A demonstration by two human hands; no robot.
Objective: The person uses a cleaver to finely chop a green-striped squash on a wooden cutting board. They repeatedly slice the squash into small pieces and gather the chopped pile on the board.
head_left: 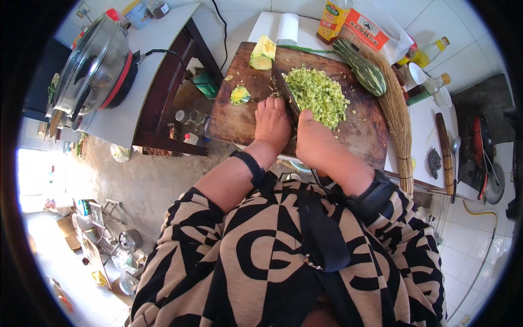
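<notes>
My right hand [316,140] grips the handle of a kitchen cleaver, its dark blade [285,91] standing on edge on the wooden chopping board [234,120]. To the left of the blade, my left hand [273,122] rests on the board with its fingers bent and together. Some pale shreds show by the fingertips; whatever lies under them is hidden. A heap of finely chopped green squash [317,97] spreads to the blade's right. At the far left of the board sit a cut chunk of squash [262,53] and a smaller end piece [239,96].
A whole striped green squash [364,68] lies across the board's far right edge, beside a straw brush [395,114]. Bottles [430,90] and a paper roll [287,29] stand behind. A lidded electric pot [101,65] is on the left table; a stove [479,155] is at right.
</notes>
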